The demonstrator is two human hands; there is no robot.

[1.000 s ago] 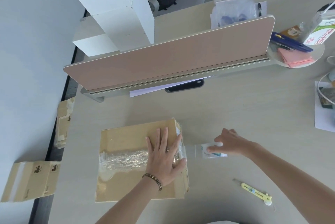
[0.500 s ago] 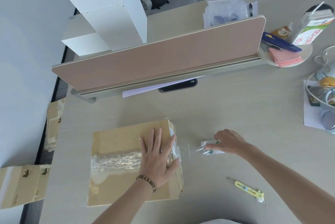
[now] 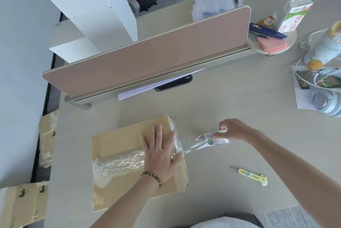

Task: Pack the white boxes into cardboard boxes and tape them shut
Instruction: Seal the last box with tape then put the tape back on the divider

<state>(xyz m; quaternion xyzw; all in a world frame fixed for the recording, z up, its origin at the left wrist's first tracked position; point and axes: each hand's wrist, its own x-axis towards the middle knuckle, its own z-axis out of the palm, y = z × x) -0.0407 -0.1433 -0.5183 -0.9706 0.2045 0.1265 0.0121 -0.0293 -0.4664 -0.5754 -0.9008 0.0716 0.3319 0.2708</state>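
1. Head view, the only one you've got: your cardboard box sits flat on the desk near the front edge, a bit left of the middle, flaps down. A wrinkly band of clear tape already runs across its top, left to right.
2. Your left hand lies palm-down on the right half of the lid, fingers straight and spread, pressing the tape down at the box's right edge. It isn't curled round anything.
3. Your right hand is just off the box's right side, over bare desk, fingers curled and pinching the tape roll.
4. The bit that matters: a loose strip stretches from the roll back left to the box's right edge, so the tape line runs left-right along the box, and the roll lies to the right of your pressing fingers.
5. The yellow cutter lies on the desk towards the front edge, below your right forearm and nearer the right hand than the left. My guess is you'll want it to sever that strip.
6. No white boxes visible here; presumably they're inside.
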